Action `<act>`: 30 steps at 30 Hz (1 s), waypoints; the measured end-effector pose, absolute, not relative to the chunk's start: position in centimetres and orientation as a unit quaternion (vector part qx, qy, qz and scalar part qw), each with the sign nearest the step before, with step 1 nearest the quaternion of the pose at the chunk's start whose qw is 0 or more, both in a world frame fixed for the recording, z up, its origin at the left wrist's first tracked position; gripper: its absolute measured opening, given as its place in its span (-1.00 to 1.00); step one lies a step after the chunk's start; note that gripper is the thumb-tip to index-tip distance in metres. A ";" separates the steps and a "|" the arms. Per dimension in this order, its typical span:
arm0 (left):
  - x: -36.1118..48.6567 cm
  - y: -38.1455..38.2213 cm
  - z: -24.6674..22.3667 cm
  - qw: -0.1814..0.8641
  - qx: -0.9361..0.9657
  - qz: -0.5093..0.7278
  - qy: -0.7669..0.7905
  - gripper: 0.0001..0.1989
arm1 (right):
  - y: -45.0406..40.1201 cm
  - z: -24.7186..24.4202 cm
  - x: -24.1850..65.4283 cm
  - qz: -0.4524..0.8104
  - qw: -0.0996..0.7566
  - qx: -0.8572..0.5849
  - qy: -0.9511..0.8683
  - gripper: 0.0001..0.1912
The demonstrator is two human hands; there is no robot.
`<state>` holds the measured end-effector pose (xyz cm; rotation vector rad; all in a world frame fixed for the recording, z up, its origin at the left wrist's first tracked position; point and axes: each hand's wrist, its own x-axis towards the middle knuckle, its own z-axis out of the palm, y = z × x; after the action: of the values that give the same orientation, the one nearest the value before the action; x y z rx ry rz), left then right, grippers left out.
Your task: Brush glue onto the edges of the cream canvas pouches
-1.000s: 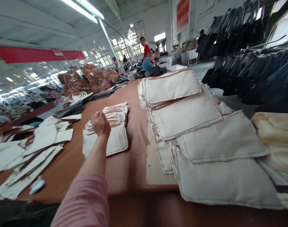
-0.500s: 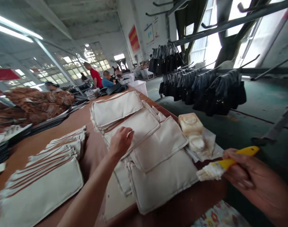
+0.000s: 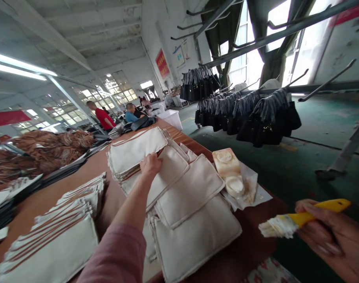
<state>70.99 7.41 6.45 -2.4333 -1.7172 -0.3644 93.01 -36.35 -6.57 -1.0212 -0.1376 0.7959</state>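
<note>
Left hand (image 3: pixel 151 164) on pile of cream fabric panels (image 3: pixel 185 188), fingers curled at edge of upper panel; grip unclear. Panels flat, rectangular, rounded corners, stitched rims, on brown smooth-topped table (image 3: pixel 114 198). Right hand (image 3: pixel 329 232) pinches yellow-handled brush (image 3: pixel 303 216), bristles caked white. Stained plastic container (image 3: pixel 228 169) beside pile. Black bags (image 3: pixel 256 122) hang beyond. Red wall banner (image 3: pixel 162 64), writing unreadable.
</note>
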 end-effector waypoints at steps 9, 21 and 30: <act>65.9 1.7 12.7 -0.137 -0.898 -0.109 -0.403 -0.49 | -36.4 -4.8 92.5 0.427 0.804 -0.408 -0.072 -0.56; 68.4 -9.9 -0.1 0.025 -0.924 0.010 -0.381 -0.81 | -35.1 -2.8 90.5 0.397 0.824 -0.379 -0.138 -0.78; 69.8 -10.5 -2.1 -0.035 -0.896 -0.024 -0.443 -0.65 | -32.7 -3.3 89.1 0.367 0.828 -0.391 -0.164 -0.79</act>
<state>69.77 -10.52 -2.09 -2.8772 -1.4226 -0.0765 89.10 -32.68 -3.26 -0.8311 -0.3480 0.7802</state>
